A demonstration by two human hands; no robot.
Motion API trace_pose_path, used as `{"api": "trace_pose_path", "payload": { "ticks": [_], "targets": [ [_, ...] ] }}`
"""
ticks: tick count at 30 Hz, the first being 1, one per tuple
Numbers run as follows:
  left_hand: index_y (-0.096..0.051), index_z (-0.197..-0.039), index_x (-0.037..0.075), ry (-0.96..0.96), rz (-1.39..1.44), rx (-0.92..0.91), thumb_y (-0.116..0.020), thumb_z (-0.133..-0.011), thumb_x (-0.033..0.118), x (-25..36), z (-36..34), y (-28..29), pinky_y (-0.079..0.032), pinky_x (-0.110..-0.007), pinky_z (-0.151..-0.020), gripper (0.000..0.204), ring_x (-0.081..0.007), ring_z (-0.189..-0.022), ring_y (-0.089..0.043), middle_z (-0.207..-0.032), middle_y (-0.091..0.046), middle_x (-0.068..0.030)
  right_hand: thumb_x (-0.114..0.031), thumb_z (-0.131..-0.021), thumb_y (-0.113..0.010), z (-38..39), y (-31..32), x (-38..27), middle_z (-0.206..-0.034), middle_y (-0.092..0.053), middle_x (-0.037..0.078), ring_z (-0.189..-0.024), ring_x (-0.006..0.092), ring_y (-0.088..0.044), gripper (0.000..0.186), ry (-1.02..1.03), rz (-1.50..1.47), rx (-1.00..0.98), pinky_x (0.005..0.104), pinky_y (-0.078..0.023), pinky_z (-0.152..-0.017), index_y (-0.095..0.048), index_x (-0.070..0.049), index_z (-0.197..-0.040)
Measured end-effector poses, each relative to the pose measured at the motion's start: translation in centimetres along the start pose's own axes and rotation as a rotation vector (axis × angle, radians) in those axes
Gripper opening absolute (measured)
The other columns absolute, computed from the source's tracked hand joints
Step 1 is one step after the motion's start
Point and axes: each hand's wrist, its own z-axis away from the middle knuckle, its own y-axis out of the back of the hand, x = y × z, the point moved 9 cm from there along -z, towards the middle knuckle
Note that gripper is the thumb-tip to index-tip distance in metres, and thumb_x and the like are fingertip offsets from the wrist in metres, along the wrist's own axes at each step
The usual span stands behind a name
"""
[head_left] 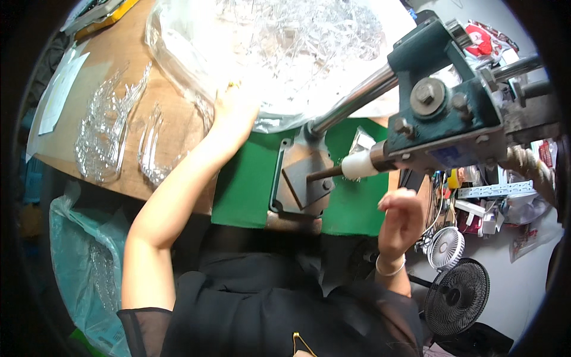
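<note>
Reaching left hand (238,107): at the bag (169,53); I cannot tell its grip.
Right hand (401,223): half-curled, apparently empty.
Clear pieces (156,171): near the surface's (128,44) front edge; a forearm (190,172) sweep could spill them.

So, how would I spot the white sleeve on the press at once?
Start at the big dark-green press on the right. From its lower left, a thin dark rod reaches toward a flat metal plate. The white sleeve is the short cylinder where the rod meets the press, pale against the dark metal on either side.
</note>
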Motion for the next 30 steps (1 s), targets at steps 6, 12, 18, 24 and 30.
{"api": "trace_pose_path", "payload": {
  "ticks": [6,12,18,24,30],
  "targets": [
    [-0.059,-0.085,0.002,-0.046,0.943,-0.369,-0.052,-0.084,0.015,1.1,0.1,6.9,-0.043,-0.026,-0.064,0.015,-0.0172,-0.069,-0.056,-0.075,-0.061,-0.0071,-0.003,-0.083,-0.054,5.1,1.8,7.9,-0.076,-0.055,0.001,-0.066,0.006,-0.05,0.005,-0.567,0.027,0.126,0.0187,-0.041,-0.061,-0.055,0.001,-0.085],
    [-0.049,-0.088,0.001,0.308,1.812,-0.297,-0.04,-0.091,0.023,-0.3,0.5,7.4,-0.043,-0.018,-0.049,0.023,-0.0076,-0.048,-0.05,-0.073,-0.062,-0.0124,-0.007,-0.079,-0.059,7.3,-0.8,12.4,-0.077,-0.059,0.004,-0.067,0.0074,-0.054,0.01,-0.655,0.161,-0.147,0.0205,-0.045,-0.062,-0.059,0.0,-0.085],
    [-0.034,-0.116,0.002,0.514,2.343,-0.035,-0.042,-0.09,0.022,3.5,4.1,11.3,-0.046,-0.027,-0.058,0.034,-0.0131,-0.054,-0.05,-0.077,-0.052,-0.0117,-0.007,-0.075,-0.061,6.8,0.4,12.9,-0.076,-0.06,0.007,-0.068,0.014,-0.056,0.008,-0.491,0.383,-0.101,0.0246,-0.045,-0.063,-0.06,-0.001,-0.081],
    [-0.034,-0.118,0.002,0.526,2.098,-0.006,-0.049,-0.084,0.003,8.4,7.9,11.0,-0.043,-0.021,-0.063,0.037,-0.0085,-0.065,-0.047,-0.087,-0.051,-0.0086,-0.01,-0.075,-0.061,6.6,0.8,16.8,-0.074,-0.057,0.008,-0.069,0.0186,-0.055,0.008,-0.565,0.443,-0.053,0.0277,-0.044,-0.062,-0.06,-0.003,-0.078],
    [-0.04,-0.123,0.0,0.61,2.05,-0.122,-0.055,-0.084,0.014,9.7,9.9,8.9,-0.044,-0.019,-0.067,0.045,-0.0074,-0.077,-0.051,-0.104,-0.055,-0.0085,-0.011,-0.073,-0.063,7.1,0.4,17.2,-0.072,-0.055,0.006,-0.068,0.0189,-0.052,0.009,-0.502,0.441,0.056,0.0288,-0.043,-0.062,-0.06,-0.003,-0.076]
  ]
}}
